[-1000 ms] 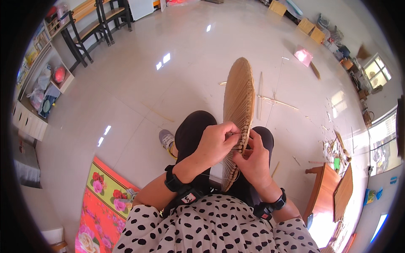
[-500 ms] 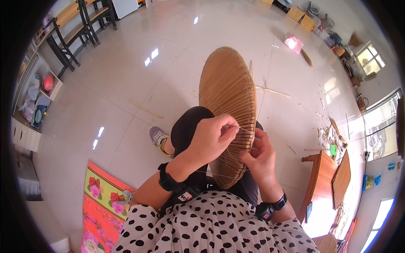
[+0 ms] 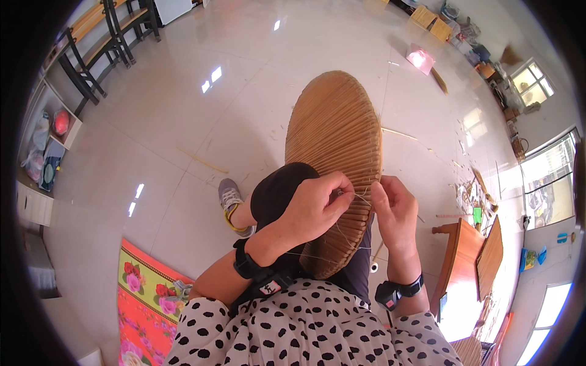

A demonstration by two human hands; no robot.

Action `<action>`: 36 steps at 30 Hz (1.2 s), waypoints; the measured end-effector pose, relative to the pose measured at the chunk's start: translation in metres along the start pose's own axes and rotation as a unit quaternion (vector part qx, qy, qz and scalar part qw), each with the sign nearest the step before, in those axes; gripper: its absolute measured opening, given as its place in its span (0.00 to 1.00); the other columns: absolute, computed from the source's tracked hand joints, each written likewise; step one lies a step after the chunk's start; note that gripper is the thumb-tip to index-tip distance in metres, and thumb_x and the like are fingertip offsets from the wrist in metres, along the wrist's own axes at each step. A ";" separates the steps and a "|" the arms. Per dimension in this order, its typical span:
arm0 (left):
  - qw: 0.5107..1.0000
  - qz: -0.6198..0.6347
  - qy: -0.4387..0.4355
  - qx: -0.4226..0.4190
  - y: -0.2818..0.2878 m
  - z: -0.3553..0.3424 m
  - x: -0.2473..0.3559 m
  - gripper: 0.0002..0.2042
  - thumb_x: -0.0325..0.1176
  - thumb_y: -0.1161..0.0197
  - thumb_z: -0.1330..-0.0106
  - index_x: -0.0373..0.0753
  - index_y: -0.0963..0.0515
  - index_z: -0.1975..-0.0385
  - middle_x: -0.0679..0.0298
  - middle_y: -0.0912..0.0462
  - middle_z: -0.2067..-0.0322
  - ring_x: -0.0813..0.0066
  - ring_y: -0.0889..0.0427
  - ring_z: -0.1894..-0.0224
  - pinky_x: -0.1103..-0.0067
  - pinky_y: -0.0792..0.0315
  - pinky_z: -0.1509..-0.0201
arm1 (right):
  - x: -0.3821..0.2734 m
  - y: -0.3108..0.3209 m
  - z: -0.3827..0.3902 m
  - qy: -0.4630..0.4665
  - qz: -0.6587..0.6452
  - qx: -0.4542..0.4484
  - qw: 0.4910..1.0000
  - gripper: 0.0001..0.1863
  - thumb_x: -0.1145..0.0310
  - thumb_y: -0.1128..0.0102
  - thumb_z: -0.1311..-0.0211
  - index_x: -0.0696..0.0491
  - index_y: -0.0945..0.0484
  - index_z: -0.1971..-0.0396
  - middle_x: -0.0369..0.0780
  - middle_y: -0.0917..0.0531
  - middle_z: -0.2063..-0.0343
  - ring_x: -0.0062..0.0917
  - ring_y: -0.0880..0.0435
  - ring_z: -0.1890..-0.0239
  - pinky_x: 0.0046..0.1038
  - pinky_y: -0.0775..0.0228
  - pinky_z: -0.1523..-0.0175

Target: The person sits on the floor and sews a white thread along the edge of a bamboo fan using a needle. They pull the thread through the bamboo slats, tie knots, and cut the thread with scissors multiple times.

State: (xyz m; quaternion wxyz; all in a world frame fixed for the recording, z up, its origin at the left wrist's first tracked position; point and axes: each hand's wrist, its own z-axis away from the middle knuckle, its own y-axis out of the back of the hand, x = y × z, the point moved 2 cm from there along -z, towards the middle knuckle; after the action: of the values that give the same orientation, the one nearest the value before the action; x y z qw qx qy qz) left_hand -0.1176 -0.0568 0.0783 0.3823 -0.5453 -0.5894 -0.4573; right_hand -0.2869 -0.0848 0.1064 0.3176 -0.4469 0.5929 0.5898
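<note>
A round woven straw hat [image 3: 332, 134] rests on my lap, its ribbed tan surface facing up and tilted away from me. My left hand [image 3: 317, 204] lies on the hat's near side with fingertips pinched on a thin pale thread [image 3: 360, 198]. My right hand [image 3: 394, 210] grips the hat's right rim, thumb on top, close to the left fingertips. More thread loops across the hat's lower part [image 3: 342, 238]. Both wrists carry black bands.
A glossy pale tiled floor [image 3: 183, 104] spreads ahead, with loose straw strips [image 3: 400, 132] on it. A wooden stool [image 3: 467, 256] stands at my right, a red flowered mat [image 3: 143, 293] at my left, dark benches [image 3: 116, 24] far left. My shoe [image 3: 231, 201] shows below the hat.
The hat has turned from edge-on to showing its broad face and has come closer. Both hands have stayed at its near rim, working the thread.
</note>
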 end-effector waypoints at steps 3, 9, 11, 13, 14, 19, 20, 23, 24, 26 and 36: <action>0.996 0.062 0.043 -0.037 0.003 0.000 -0.001 0.03 0.25 0.41 0.33 0.33 0.26 0.67 0.69 0.25 0.78 0.86 0.31 0.78 0.85 0.36 0.75 | -0.015 -0.004 -0.003 0.048 0.093 0.035 0.994 0.10 0.70 0.40 0.36 0.64 0.23 0.67 0.42 0.17 0.77 0.19 0.18 0.76 0.22 0.28 0.70; 0.967 0.224 0.086 -0.083 0.003 -0.001 -0.010 0.04 0.26 0.43 0.31 0.33 0.26 0.66 0.70 0.25 0.79 0.86 0.28 0.78 0.85 0.33 0.74 | -0.019 -0.004 0.001 0.066 0.163 0.042 0.984 0.08 0.72 0.40 0.38 0.62 0.25 0.71 0.44 0.18 0.81 0.24 0.17 0.78 0.24 0.27 0.70; 0.974 0.204 0.079 -0.059 0.005 -0.003 -0.007 0.04 0.26 0.41 0.32 0.33 0.25 0.67 0.68 0.25 0.80 0.85 0.28 0.79 0.85 0.33 0.74 | -0.017 -0.004 -0.001 0.068 0.178 0.037 0.981 0.07 0.73 0.40 0.38 0.62 0.26 0.71 0.43 0.19 0.82 0.26 0.17 0.79 0.24 0.26 0.70; 0.992 0.114 0.046 -0.035 0.008 -0.004 -0.004 0.03 0.25 0.40 0.33 0.33 0.25 0.68 0.65 0.24 0.80 0.83 0.27 0.80 0.83 0.33 0.74 | -0.015 -0.003 -0.001 0.074 0.155 0.037 0.984 0.07 0.72 0.39 0.39 0.61 0.25 0.68 0.43 0.19 0.82 0.26 0.17 0.79 0.25 0.25 0.69; 0.997 0.068 0.029 -0.022 0.010 -0.004 -0.002 0.03 0.25 0.40 0.34 0.32 0.25 0.68 0.64 0.24 0.81 0.82 0.27 0.80 0.83 0.32 0.74 | -0.014 -0.003 -0.001 0.078 0.143 0.036 0.986 0.08 0.72 0.38 0.40 0.61 0.24 0.67 0.43 0.19 0.81 0.27 0.18 0.79 0.26 0.25 0.69; 0.998 -0.012 -0.055 0.032 0.014 -0.008 0.011 0.02 0.24 0.39 0.37 0.33 0.24 0.68 0.58 0.22 0.79 0.72 0.23 0.80 0.79 0.31 0.74 | -0.026 -0.005 0.004 0.188 0.220 0.117 0.950 0.19 0.73 0.30 0.50 0.56 0.22 0.56 0.44 0.20 0.58 0.32 0.18 0.59 0.30 0.24 0.60; 0.996 -0.013 -0.073 0.042 0.013 -0.008 0.011 0.02 0.24 0.39 0.37 0.33 0.24 0.68 0.58 0.22 0.79 0.71 0.22 0.79 0.78 0.31 0.74 | -0.029 -0.003 0.005 0.228 0.246 0.118 0.935 0.23 0.74 0.29 0.53 0.55 0.22 0.54 0.44 0.21 0.53 0.33 0.20 0.55 0.31 0.24 0.57; 0.996 -0.012 -0.075 0.048 0.010 -0.006 0.012 0.02 0.22 0.39 0.36 0.32 0.25 0.68 0.61 0.22 0.77 0.79 0.29 0.79 0.82 0.36 0.75 | -0.024 -0.006 0.002 0.259 0.246 0.062 0.932 0.17 0.77 0.28 0.57 0.51 0.17 0.62 0.42 0.24 0.47 0.37 0.25 0.49 0.33 0.27 0.55; 0.996 -0.016 -0.075 0.046 0.010 -0.006 0.013 0.02 0.22 0.39 0.36 0.32 0.24 0.68 0.62 0.22 0.77 0.79 0.28 0.78 0.82 0.35 0.75 | -0.024 -0.008 0.001 0.269 0.247 0.051 0.930 0.15 0.77 0.29 0.57 0.50 0.16 0.65 0.41 0.24 0.48 0.37 0.25 0.49 0.33 0.27 0.55; 0.996 -0.024 -0.076 0.040 0.011 -0.006 0.016 0.01 0.23 0.39 0.36 0.33 0.24 0.68 0.64 0.22 0.77 0.81 0.27 0.78 0.83 0.35 0.74 | -0.028 -0.008 0.002 0.273 0.259 0.067 0.924 0.11 0.77 0.29 0.57 0.50 0.15 0.70 0.40 0.23 0.49 0.37 0.26 0.49 0.33 0.28 0.57; 0.962 0.231 0.069 0.132 0.000 -0.010 -0.017 0.04 0.27 0.43 0.30 0.33 0.24 0.63 0.68 0.22 0.74 0.84 0.23 0.72 0.87 0.30 0.65 | -0.033 -0.005 0.007 0.280 0.234 0.115 0.924 0.10 0.77 0.27 0.58 0.50 0.13 0.72 0.33 0.18 0.63 0.30 0.26 0.59 0.28 0.30 0.60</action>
State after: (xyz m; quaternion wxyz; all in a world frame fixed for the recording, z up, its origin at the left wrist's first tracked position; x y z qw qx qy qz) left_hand -0.1161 -0.0709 0.0654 0.5854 -0.5789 -0.4747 -0.3113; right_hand -0.2706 -0.0719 0.1336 0.0404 -0.4031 0.8091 0.4258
